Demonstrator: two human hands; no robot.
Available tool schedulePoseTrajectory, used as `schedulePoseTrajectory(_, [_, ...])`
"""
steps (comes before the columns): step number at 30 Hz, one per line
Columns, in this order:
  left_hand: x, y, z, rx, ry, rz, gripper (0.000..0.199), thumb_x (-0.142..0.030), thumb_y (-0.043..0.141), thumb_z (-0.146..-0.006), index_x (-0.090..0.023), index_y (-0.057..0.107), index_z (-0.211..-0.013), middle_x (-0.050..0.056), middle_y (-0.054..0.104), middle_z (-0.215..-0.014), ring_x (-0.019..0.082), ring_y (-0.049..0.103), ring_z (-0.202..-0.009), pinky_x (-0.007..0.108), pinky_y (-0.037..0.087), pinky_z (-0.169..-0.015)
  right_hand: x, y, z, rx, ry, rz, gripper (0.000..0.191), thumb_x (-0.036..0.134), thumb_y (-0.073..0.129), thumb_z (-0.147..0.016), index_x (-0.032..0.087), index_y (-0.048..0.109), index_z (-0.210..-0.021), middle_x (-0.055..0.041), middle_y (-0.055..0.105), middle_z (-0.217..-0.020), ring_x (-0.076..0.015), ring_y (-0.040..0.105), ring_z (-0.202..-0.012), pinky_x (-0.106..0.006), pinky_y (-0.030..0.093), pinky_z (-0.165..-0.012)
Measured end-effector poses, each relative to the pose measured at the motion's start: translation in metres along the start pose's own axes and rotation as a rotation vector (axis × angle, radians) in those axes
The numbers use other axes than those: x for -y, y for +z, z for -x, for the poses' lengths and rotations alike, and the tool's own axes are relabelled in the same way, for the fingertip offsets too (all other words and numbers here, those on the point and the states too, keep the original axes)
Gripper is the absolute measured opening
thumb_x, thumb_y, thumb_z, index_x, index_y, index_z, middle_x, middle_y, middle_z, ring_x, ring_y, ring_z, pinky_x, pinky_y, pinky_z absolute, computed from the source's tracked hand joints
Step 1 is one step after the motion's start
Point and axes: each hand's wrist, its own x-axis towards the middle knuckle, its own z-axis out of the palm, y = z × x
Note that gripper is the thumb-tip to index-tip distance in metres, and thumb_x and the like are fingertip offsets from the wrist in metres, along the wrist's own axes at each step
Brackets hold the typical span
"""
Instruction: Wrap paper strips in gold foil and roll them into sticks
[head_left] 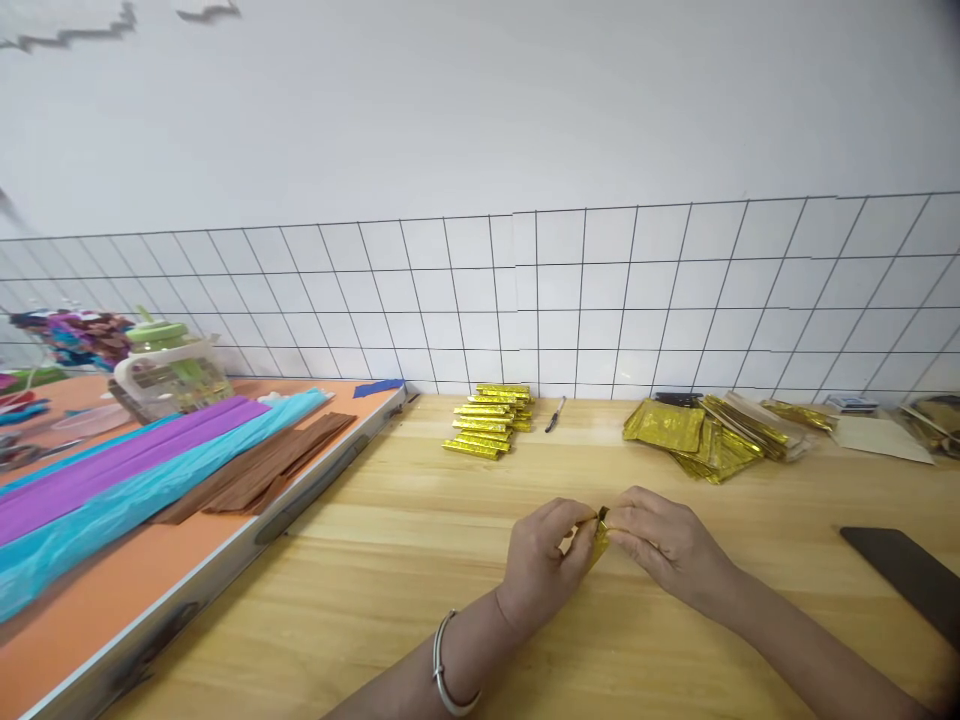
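Gold foil piece (601, 543): head view; upright but tilted, low over the wooden tabletop (360, 570), between the left hand (544, 555) and the right hand (670, 545); lower part partly hidden by the fingers.
Left-hand grip: thumb and forefinger pinched on the foil's upper left edge; silver bangle (438, 660) at the wrist.
Right-hand grip: fingertips and thumb closed on the foil's right side.
Hand spacing: fingertips just beside each other, foil between them.
Folded gold strips (484, 428): stacked in a slightly uneven row beyond the left hand, near the wall.
Pen (555, 414): lying just right of the strips.
Flat gold foil pieces (664, 428): overlapping pile beyond the right hand.
Dark flat object (904, 572): right edge of the tabletop; identity cannot be told.
Orange work surface (146, 575): at left, bearing purple crepe paper (150, 455), turquoise crepe paper (172, 490), brown crepe paper (262, 475) and a green-lidded jug (187, 378).
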Motion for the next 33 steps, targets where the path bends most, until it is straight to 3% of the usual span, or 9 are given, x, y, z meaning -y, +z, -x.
schedulePoseTrajectory(16, [0.001, -0.003, 0.0, 0.064, 0.045, -0.118, 0.013, -0.017, 0.048, -0.086, -0.017, 0.061, -0.087, 0.004, 0.066, -0.076, 0.011, 0.058, -0.066, 0.02, 0.044, -0.059, 0.006, -0.005, -0.002, 0.012, 0.007, 0.136, 0.018, 0.024, 0.044, -0.089, 0.021, 0.061, -0.094, -0.0048, 0.057, -0.081, -0.0133, 0.055, -0.072, -0.024, 0.044, -0.063])
schedulePoseTrajectory(33, [0.001, 0.001, 0.004, 0.017, 0.093, -0.18, 0.012, -0.013, 0.05, -0.082, -0.018, 0.059, -0.087, 0.004, 0.065, -0.076, 0.012, 0.059, -0.068, 0.022, 0.045, -0.062, 0.02, -0.003, -0.004, -0.059, 0.019, 0.186, 0.015, 0.021, 0.044, -0.087, 0.019, 0.056, -0.077, -0.0033, 0.054, -0.072, -0.0134, 0.05, -0.067, -0.025, 0.039, -0.06])
